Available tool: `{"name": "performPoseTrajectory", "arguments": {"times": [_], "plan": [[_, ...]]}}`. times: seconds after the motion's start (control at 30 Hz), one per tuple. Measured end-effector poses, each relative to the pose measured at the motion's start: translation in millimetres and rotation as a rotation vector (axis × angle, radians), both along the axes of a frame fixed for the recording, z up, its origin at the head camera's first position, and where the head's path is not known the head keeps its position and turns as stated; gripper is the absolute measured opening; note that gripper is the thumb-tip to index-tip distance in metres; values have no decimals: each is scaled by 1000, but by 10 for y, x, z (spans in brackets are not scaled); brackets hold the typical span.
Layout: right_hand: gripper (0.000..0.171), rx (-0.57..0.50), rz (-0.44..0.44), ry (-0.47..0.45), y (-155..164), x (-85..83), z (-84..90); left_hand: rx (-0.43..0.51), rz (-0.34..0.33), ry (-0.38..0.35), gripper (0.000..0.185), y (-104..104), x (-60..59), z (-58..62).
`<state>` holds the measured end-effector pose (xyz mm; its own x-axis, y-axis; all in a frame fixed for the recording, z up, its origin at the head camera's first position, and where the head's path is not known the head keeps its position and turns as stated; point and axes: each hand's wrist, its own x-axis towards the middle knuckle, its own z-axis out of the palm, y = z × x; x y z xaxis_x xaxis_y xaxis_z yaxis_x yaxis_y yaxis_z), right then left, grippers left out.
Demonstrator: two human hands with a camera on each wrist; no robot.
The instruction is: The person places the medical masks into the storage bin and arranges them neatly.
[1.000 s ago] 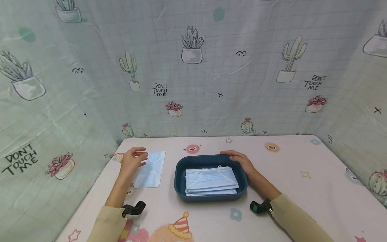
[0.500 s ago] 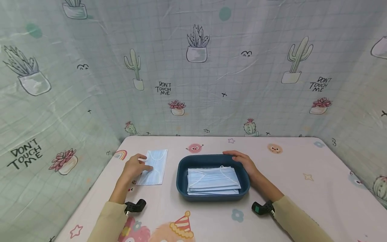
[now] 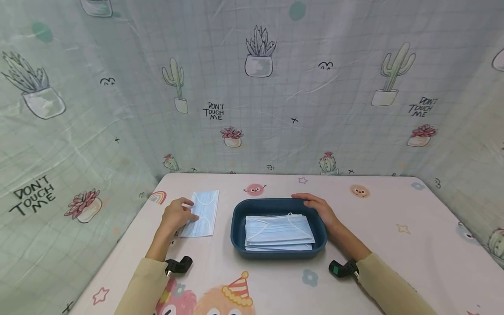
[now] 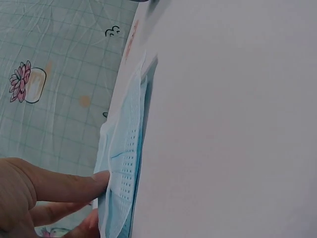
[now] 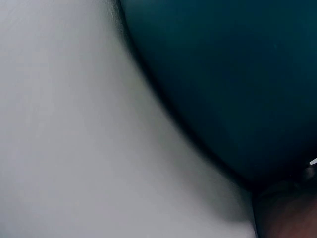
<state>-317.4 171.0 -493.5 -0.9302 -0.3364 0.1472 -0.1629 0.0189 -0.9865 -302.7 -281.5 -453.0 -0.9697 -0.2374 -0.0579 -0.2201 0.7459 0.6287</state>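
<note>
In the head view a light blue disposable face mask (image 3: 205,214) lies on the table at the left, its ear loops showing. My left hand (image 3: 177,216) is at its left side and pinches it; the left wrist view shows the thumb (image 4: 91,186) against the pleated mask (image 4: 126,153), which looks layered, with the other fingers partly hidden behind. My right hand (image 3: 320,213) rests on the back right corner of a dark blue bin (image 3: 277,254), fingers stretched along the rim. A stack of face masks (image 3: 278,232) lies inside the bin.
The table (image 3: 378,227) has a pale cloth with cartoon prints. A cactus-patterned curtain (image 3: 291,96) stands behind it and on both sides. Each wrist carries a small black camera (image 3: 179,265).
My left hand has come down from above the mask and moved its thumb and fingers onto it. The right hand stays on the bin. The head view has shifted slightly.
</note>
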Motion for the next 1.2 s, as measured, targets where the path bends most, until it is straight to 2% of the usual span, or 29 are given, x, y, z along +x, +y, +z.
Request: {"name": "performPoseTrajectory", "arguments": {"times": [0.37,0.47,0.6,0.77,0.9,1.2], "plan": [[46,-41,19,-13,5,-14,15,2,-4,-3,42,29,-2,19],[46,-49,23,-21,0,-18,8,-3,12,2,40,22,4,23],[45,-49,21,-22,1,-22,-6,52,29,3,42,13,7,58],[46,-25,4,-21,9,-12,-4,160,-2,-28,46,7,32,109],[46,-4,-1,-23,11,2,8,202,-7,-53,47,3,45,112],[46,-11,6,-28,14,3,13,156,-36,-33,52,5,4,72]]}}
